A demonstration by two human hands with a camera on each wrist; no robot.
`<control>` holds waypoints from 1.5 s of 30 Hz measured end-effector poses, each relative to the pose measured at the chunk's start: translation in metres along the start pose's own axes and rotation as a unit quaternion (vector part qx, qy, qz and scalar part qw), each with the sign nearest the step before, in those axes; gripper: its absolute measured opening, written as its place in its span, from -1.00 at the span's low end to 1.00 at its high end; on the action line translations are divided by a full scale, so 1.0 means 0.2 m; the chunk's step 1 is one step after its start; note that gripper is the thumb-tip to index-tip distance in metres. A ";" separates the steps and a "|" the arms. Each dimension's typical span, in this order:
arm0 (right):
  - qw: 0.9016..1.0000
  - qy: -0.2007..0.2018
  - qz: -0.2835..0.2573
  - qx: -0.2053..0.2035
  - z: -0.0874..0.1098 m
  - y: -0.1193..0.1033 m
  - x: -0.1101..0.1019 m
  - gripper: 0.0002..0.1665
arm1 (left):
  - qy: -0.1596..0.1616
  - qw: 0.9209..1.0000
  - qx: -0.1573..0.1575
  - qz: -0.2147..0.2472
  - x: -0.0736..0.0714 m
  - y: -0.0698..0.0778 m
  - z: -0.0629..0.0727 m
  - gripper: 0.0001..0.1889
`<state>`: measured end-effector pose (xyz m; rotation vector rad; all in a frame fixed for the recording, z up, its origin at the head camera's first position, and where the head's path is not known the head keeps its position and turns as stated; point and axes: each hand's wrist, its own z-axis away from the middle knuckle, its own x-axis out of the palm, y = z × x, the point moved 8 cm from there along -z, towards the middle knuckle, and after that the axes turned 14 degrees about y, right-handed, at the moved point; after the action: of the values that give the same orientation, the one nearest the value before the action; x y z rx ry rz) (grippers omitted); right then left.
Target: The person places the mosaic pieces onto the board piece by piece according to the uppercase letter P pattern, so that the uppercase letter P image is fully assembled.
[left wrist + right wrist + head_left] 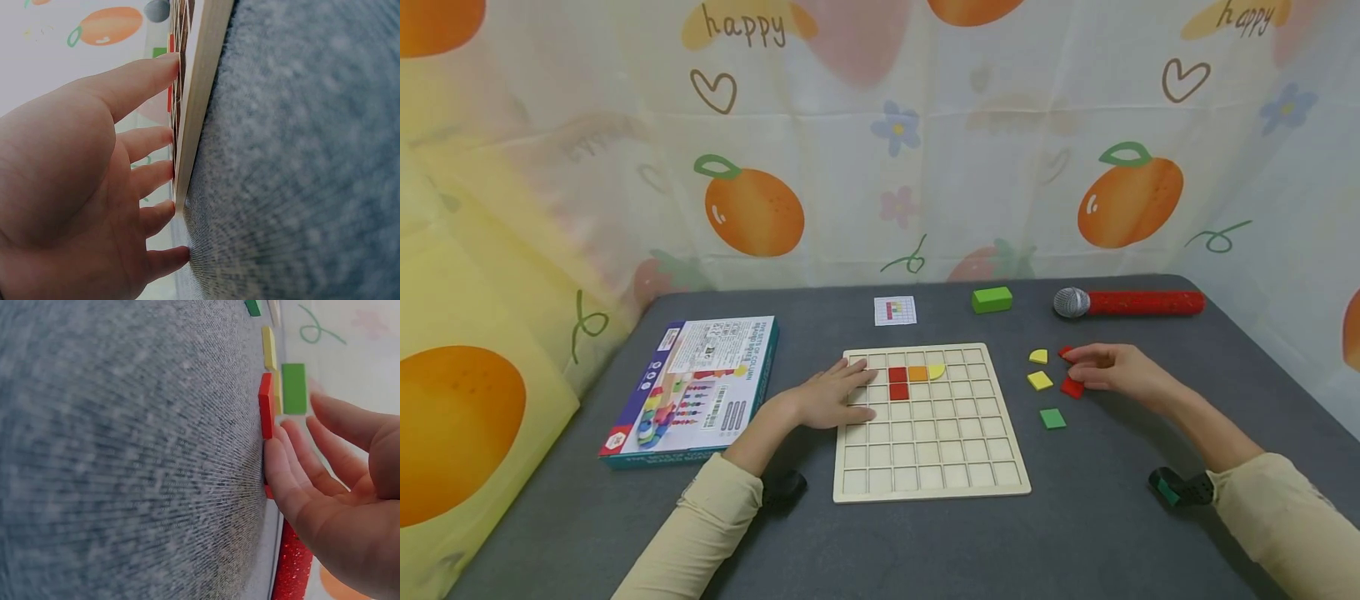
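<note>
A wooden grid board (931,454) lies flat on the dark grey counter (940,550), between the person's two hands. The left hand (827,402) rests on its left side with fingers spread and fairly straight, the thumb over the squares and the little finger down on the counter just past the edge; it grips nothing. In the grid, two red squares (898,391) sit one above the other, with an orange square (917,373) right of the upper one and a yellow rounded piece (936,371) next to that. The right hand (1120,373) is well right of the board among loose tiles, its fingers loosely bent and the thumb standing apart from them, with nothing pinched. Its fingertips are at a red tile (1072,387), though whether they press on it I cannot tell; another red piece (1065,352), partly hidden, is by the same fingers. Left of these lie a small yellow wedge (1038,356) and a yellow square (1040,380), with a green square (1052,419) nearer the person. Behind the board are a printed card (895,311), a green block (992,300) and a red microphone (1138,303); a flat box (707,383) lies to the left.
</note>
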<state>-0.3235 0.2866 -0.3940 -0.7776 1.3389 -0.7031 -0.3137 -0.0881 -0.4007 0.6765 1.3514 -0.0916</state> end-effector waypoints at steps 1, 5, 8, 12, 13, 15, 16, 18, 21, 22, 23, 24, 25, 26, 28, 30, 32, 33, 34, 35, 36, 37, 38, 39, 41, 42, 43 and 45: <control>1.000 0.002 0.009 -0.012 0.00 -0.01 0.00 -0.35 | 0.000 1.000 0.000 0.000 0.00 0.00 0.00 -0.27; 0.998 0.001 0.031 -0.055 0.00 -0.04 0.01 -0.41 | -0.001 1.000 0.001 0.002 0.00 0.00 0.00 -0.27; 0.996 -0.006 0.044 -0.082 0.01 -0.05 0.03 -0.43 | 0.000 1.000 0.001 0.001 0.00 0.00 0.00 -0.27; 0.992 -0.005 0.064 -0.105 0.01 -0.07 0.04 -0.45 | 0.002 1.000 0.001 -0.005 0.00 -0.01 -0.01 -0.27; 0.992 -0.004 0.068 -0.108 0.01 -0.07 0.05 -0.46 | 0.003 1.000 0.001 -0.007 0.00 -0.01 -0.01 -0.27; 0.991 -0.004 0.071 -0.116 0.01 -0.08 0.05 -0.47 | 0.003 1.000 0.000 -0.009 0.01 -0.02 -0.01 -0.27; 0.990 -0.005 0.074 -0.118 0.01 -0.09 0.05 -0.48 | 0.003 1.000 0.001 -0.008 0.01 -0.02 -0.01 -0.27; 0.990 -0.007 0.079 -0.120 0.00 -0.09 0.06 -0.49 | 0.003 1.000 0.001 -0.007 0.01 -0.02 -0.01 -0.28; 0.989 -0.008 0.091 -0.117 0.01 -0.09 0.06 -0.50 | 0.003 1.000 0.001 -0.006 0.01 -0.02 -0.01 -0.28; 0.989 -0.006 0.097 -0.110 0.00 -0.09 0.06 -0.51 | 0.003 1.000 0.001 -0.006 0.01 -0.02 -0.01 -0.27; 0.989 -0.004 0.103 -0.105 0.00 -0.09 0.05 -0.52 | 0.003 1.000 0.000 -0.007 0.01 -0.02 -0.01 -0.27; 0.989 -0.002 0.108 -0.097 0.00 -0.08 0.05 -0.54 | 0.002 1.000 0.000 -0.007 0.01 -0.02 -0.01 -0.27; 0.989 0.002 0.114 -0.090 0.00 -0.08 0.04 -0.55 | 0.003 1.000 -0.001 -0.007 0.01 -0.02 -0.01 -0.27; 0.990 0.006 0.119 -0.079 0.00 -0.07 0.04 -0.56 | 0.003 1.000 -0.002 -0.008 0.01 -0.02 -0.01 -0.27; 0.990 0.011 0.123 -0.061 0.00 -0.06 0.03 -0.58 | 0.003 1.000 -0.004 -0.009 0.01 -0.02 -0.02 -0.27; 0.992 0.017 0.120 -0.045 0.00 -0.05 0.02 -0.58 | 0.002 1.000 -0.004 -0.011 0.02 -0.02 -0.02 -0.28; 0.994 0.022 0.106 -0.029 0.00 -0.03 0.00 -0.57 | 0.002 1.000 -0.005 -0.010 0.02 -0.02 -0.02 -0.28; 0.995 0.023 0.096 -0.025 0.00 -0.03 0.00 -0.56 | 0.002 1.000 -0.005 -0.009 0.02 -0.02 -0.02 -0.28; 0.996 0.025 0.083 -0.017 0.00 -0.02 -0.01 -0.54 | 0.002 1.000 -0.004 -0.009 0.02 -0.02 -0.02 -0.27; 0.997 0.027 0.069 -0.009 0.01 -0.01 -0.01 -0.51 | 0.002 1.000 -0.004 -0.008 0.02 -0.02 -0.02 -0.27; 0.998 0.027 0.054 -0.002 0.00 -0.01 -0.01 -0.49 | 0.002 1.000 -0.004 -0.008 0.02 -0.02 -0.02 -0.27; 0.999 0.026 0.039 0.005 0.00 0.00 -0.01 -0.46 | 0.002 1.000 -0.003 -0.007 0.02 -0.02 -0.02 -0.27; 0.999 0.025 0.025 0.013 0.00 0.00 -0.01 -0.43 | 0.003 1.000 -0.003 -0.008 0.02 -0.02 -0.02 -0.27; 0.999 0.023 0.012 0.019 0.00 0.00 -0.01 -0.41 | 0.003 1.000 -0.003 -0.008 0.02 -0.02 -0.02 -0.27; 0.999 0.020 -0.008 0.029 0.00 0.00 0.00 -0.38 | 0.003 1.000 -0.003 -0.008 0.02 -0.02 -0.02 -0.27; 0.999 0.018 -0.016 0.033 0.00 0.00 0.01 -0.37 | 0.003 1.000 -0.004 -0.008 0.02 -0.02 -0.02 -0.26; 0.999 0.016 -0.026 0.035 0.00 -0.01 0.02 -0.36 | 0.003 1.000 -0.004 -0.008 0.02 -0.02 -0.02 -0.26; 0.998 0.009 -0.041 0.037 0.01 -0.02 0.04 -0.35 | 0.003 1.000 -0.003 -0.008 0.02 -0.02 -0.01 -0.26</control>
<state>-0.3214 0.2782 -0.3945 -0.7703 1.2955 -0.8217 -0.3171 -0.0889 -0.4055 0.6611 1.3615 -0.0982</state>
